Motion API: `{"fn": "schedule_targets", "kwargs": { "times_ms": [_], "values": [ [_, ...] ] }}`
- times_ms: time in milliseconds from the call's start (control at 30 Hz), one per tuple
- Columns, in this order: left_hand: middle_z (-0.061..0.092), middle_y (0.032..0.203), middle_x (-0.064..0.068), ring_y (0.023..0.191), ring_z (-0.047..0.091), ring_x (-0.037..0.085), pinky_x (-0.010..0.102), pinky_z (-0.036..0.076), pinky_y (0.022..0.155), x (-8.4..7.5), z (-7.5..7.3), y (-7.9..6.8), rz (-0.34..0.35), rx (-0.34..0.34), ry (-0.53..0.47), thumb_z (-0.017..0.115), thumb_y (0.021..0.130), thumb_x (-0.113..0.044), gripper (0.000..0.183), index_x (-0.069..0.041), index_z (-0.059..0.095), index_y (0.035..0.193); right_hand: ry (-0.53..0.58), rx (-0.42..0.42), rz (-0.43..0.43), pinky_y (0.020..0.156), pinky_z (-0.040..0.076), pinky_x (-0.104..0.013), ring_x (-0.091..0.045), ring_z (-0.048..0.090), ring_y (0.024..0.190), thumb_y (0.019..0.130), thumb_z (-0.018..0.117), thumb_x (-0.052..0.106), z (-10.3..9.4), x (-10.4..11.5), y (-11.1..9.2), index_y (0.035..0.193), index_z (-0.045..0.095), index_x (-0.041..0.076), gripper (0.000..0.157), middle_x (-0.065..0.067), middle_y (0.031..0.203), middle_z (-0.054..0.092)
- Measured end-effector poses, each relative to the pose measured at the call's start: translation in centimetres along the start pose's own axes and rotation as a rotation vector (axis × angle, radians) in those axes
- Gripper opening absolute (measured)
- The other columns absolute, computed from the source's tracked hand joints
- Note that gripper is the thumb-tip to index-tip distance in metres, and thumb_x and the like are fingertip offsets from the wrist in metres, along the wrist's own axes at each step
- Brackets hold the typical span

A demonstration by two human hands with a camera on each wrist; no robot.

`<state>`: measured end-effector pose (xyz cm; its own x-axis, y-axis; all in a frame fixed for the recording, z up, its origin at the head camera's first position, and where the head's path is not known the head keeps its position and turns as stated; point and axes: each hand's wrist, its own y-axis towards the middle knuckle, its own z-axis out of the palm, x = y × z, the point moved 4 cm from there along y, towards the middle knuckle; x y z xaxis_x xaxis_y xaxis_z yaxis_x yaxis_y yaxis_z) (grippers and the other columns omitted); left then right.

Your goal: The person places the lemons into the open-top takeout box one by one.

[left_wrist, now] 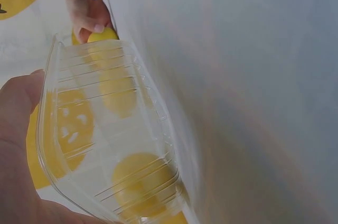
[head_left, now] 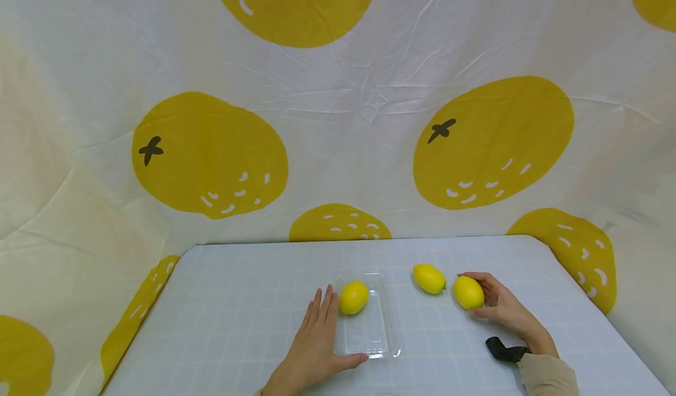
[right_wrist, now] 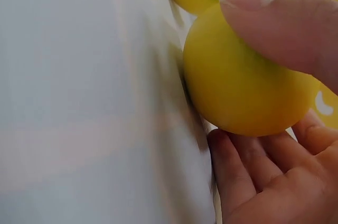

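A clear plastic tray (head_left: pixel 374 332) rests on the table with one yellow lemon (head_left: pixel 354 298) at its far left end. Along the tray's left side lie the straight fingers of my left hand (head_left: pixel 313 344), while its thumb touches the near edge. My right hand (head_left: pixel 506 309) grips a second lemon (head_left: pixel 469 293) between thumb and fingers, low over the table; in the right wrist view this lemon (right_wrist: pixel 243 81) partly hides the fingers. A third lemon (head_left: pixel 429 278) lies just left of it, between it and the tray.
The table (head_left: pixel 237 314) has a pale checked cloth. A white curtain printed with large yellow fruit (head_left: pixel 211 155) hangs behind and beside it. On the right wrist sits a black strap mount (head_left: pixel 506 350).
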<state>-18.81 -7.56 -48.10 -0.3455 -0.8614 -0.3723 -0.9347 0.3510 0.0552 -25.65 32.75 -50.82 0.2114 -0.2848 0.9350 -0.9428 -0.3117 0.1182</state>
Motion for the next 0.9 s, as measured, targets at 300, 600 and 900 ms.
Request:
{"fn": "schedule_targets", "kwargs": {
  "times_ms": [300, 600, 900],
  "values": [
    [0.006, 0.157, 0.013, 0.143, 0.004, 0.034, 0.054, 0.014, 0.113, 0.0, -0.2, -0.1, 0.045, -0.068, 0.017, 0.053, 0.065, -0.083, 0.121, -0.004, 0.015, 0.149, -0.109, -0.056, -0.003, 0.092, 0.030, -0.001, 0.012, 0.040, 0.117, 0.072, 0.080, 0.010, -0.2, 0.0, 0.1, 0.133, 0.041, 0.003, 0.073, -0.019, 0.136, 0.045],
    [0.006, 0.157, 0.012, 0.143, 0.004, 0.033, 0.053, 0.013, 0.113, -0.1, 0.0, 0.0, 0.051, -0.072, 0.016, 0.054, 0.066, -0.082, 0.121, -0.005, 0.015, 0.150, -0.220, -0.109, -0.012, 0.090, 0.032, -0.001, 0.012, 0.042, 0.112, 0.069, 0.083, 0.018, -0.8, 1.7, 0.1, 0.130, 0.045, 0.007, 0.073, -0.013, 0.132, 0.049],
    [0.005, 0.158, 0.012, 0.143, 0.002, 0.032, 0.053, 0.013, 0.113, 0.0, 0.1, 0.1, 0.037, -0.067, 0.039, 0.049, 0.064, -0.086, 0.123, -0.005, 0.013, 0.150, -0.243, -0.120, -0.088, 0.091, 0.032, -0.001, 0.010, 0.042, 0.115, 0.071, 0.082, 0.013, -1.5, 4.1, 0.3, 0.129, 0.046, 0.005, 0.069, -0.014, 0.131, 0.049]
  ]
}}
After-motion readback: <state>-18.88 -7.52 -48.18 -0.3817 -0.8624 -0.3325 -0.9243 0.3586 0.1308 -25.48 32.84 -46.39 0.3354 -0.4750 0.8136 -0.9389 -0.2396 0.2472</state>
